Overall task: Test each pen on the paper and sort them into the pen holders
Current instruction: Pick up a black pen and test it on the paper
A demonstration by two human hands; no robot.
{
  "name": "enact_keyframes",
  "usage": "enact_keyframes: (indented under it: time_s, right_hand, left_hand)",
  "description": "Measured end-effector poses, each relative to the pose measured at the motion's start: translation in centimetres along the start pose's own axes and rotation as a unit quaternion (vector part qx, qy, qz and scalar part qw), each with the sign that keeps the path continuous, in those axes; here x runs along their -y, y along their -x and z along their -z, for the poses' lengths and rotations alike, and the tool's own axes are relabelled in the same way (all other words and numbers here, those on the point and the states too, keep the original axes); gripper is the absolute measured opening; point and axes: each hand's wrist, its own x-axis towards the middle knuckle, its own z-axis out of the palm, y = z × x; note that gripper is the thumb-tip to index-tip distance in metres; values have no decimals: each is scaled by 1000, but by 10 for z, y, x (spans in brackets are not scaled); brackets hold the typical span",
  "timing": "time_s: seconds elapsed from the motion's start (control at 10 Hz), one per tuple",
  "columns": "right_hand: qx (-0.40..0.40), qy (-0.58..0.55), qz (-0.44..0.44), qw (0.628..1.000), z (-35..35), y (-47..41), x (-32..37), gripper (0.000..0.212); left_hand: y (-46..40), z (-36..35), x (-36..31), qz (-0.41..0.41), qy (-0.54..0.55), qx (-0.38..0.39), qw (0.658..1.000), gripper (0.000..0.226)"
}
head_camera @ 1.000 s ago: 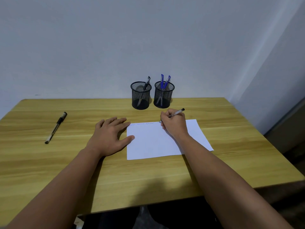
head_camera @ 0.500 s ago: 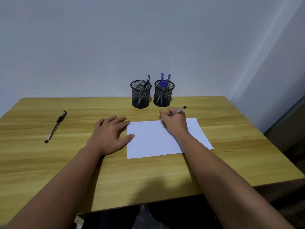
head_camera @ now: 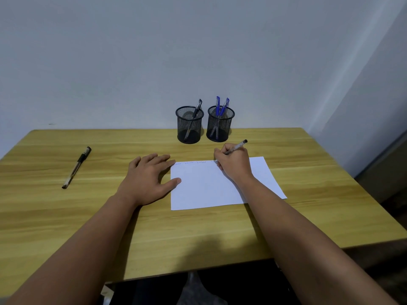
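A white paper (head_camera: 204, 188) lies on the wooden table, with faint scribbles along its top edge. My right hand (head_camera: 233, 165) grips a clear pen (head_camera: 236, 147), its tip pressed to the paper's top edge. My left hand (head_camera: 148, 178) lies flat and spread, fingertips and thumb touching the paper's left edge. Two black mesh pen holders stand at the back: the left holder (head_camera: 189, 126) has one black pen, the right holder (head_camera: 219, 125) has two blue pens. A black pen (head_camera: 76, 167) lies alone on the table at far left.
The wooden table (head_camera: 110, 227) meets a plain wall at the back and ends at the right near a wall corner. Its front edge runs below my forearms, with dark floor under it.
My right hand has shifted slightly along the paper's top edge while writing, and the pen's back end tilted a little. The left hand and the other pens have stayed put.
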Motion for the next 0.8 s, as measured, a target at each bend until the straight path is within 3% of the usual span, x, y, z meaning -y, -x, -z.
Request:
enact_keyframes:
  time_s: [0.8]
  right_hand:
    - [-41,35,11,998,1,0,-1,39]
  left_hand:
    - [0,0,0,-3,-3,-3,1000,75]
